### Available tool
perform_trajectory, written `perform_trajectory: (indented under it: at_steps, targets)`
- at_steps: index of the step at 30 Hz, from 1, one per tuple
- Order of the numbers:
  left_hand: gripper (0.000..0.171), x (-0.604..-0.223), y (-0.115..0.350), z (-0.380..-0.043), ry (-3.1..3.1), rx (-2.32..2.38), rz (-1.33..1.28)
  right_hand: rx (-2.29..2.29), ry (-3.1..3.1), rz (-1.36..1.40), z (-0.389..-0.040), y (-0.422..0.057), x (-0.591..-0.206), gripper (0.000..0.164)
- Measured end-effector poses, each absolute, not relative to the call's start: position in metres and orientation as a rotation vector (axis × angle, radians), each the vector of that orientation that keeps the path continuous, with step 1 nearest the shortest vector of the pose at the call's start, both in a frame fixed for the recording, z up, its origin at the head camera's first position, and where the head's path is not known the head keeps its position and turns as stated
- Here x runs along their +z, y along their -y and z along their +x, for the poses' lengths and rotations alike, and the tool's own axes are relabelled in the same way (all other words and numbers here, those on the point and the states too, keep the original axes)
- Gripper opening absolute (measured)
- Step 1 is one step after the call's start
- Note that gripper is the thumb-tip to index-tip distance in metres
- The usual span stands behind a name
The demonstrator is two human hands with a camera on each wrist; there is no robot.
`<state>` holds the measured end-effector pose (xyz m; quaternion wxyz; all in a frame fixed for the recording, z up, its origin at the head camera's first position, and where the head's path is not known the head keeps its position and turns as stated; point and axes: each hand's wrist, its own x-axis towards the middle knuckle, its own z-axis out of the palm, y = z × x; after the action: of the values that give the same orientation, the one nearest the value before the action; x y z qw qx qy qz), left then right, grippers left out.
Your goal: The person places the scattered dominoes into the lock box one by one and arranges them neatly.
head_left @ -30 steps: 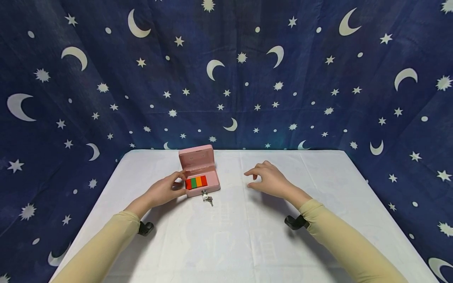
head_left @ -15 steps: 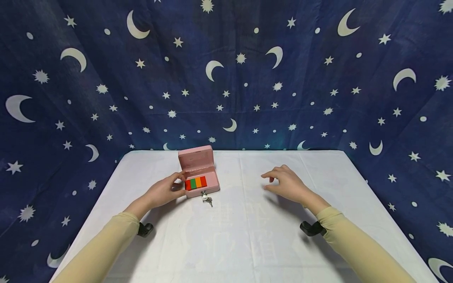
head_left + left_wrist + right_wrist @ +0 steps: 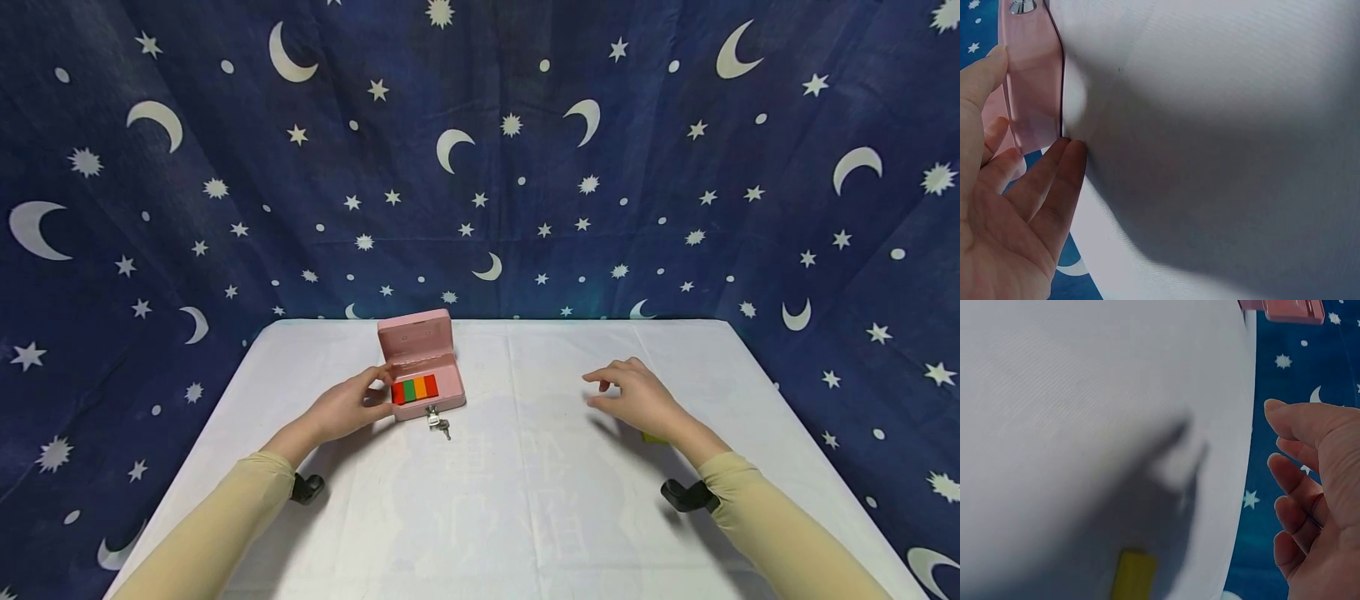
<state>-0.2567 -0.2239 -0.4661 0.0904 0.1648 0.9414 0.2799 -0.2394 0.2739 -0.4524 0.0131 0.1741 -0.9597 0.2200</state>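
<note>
A small pink cash box (image 3: 452,398) stands with its lid raised, left of the table's middle. Several blocks (image 3: 415,388) lie side by side in its left part, coloured red, green and orange. My left hand (image 3: 347,405) grips the box's left end, thumb at the front corner and fingers toward the back; the left wrist view shows the box wall (image 3: 1032,81) between them. Keys (image 3: 444,427) hang at the lock in front. My right hand (image 3: 637,398) hovers over the right side with fingers loosely bent, holding nothing. Below it lies a yellow block (image 3: 1135,575), mostly hidden by the wrist in the head view.
A white cloth covers the table (image 3: 487,517). Behind and around it hangs a dark blue curtain (image 3: 420,217) with moons and stars. Each wrist wears a black camera mount, such as the right one (image 3: 686,496).
My right hand has moved away from the box to the right, and a yellow block's edge now shows beside its wrist. The left hand and the box have stayed in place.
</note>
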Motion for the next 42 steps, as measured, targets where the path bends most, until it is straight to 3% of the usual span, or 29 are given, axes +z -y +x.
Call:
perform_trajectory:
  at_steps: [42]
  targets:
    - [0.051, -0.465, 0.223, -0.256, -2.81, 0.82, 0.464, 0.738, 3.026, 0.286, -0.205, -0.355, -0.473, 0.044]
